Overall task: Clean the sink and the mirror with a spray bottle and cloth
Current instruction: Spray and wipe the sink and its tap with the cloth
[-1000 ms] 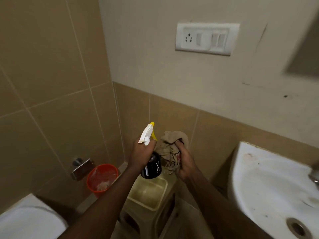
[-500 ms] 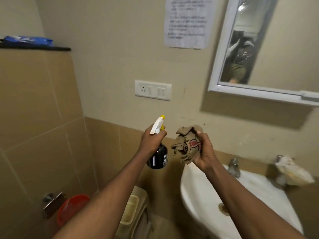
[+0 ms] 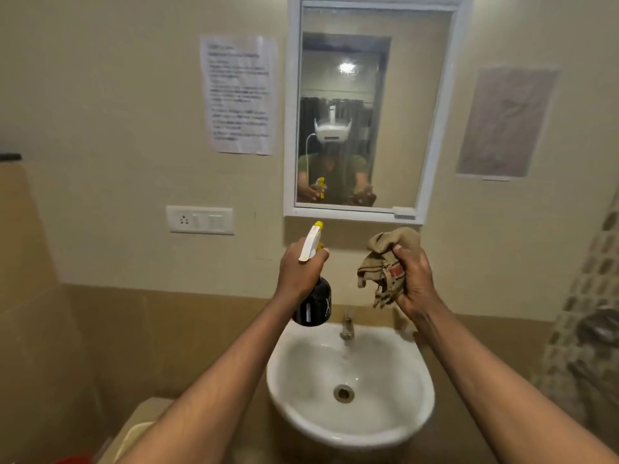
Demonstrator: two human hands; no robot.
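Landmark: the sink (image 3: pixel 415 426), white, is sitting low in the middle — every place below is being told from it.
Left hand (image 3: pixel 301 272): is gripping the neck of the spray bottle (image 3: pixel 313 304), fingers curled round just under the white trigger head; it is hovering above the sink's back-left rim.
Bottle axis: is standing near upright, dark body down, yellow nozzle up and tilting away toward the wall.
Right hand (image 3: pixel 413 279): is clutching the bunched cloth (image 3: pixel 385 262), fingers clamped on it, above the sink's back-right rim, just right of the tap (image 3: pixel 347 324).
Mirror (image 3: pixel 355 105): is hanging straight above the sink, beyond and higher than both hands — the nozzle is already aiming roughly at its lower edge.
Nearer hand: both are sitting about level; the left looks placed to spray first, the cloth to follow.
Sink contents: nothing lying inside but the drain (image 3: pixel 343 392); whether the basin is wet, I cannot tell.
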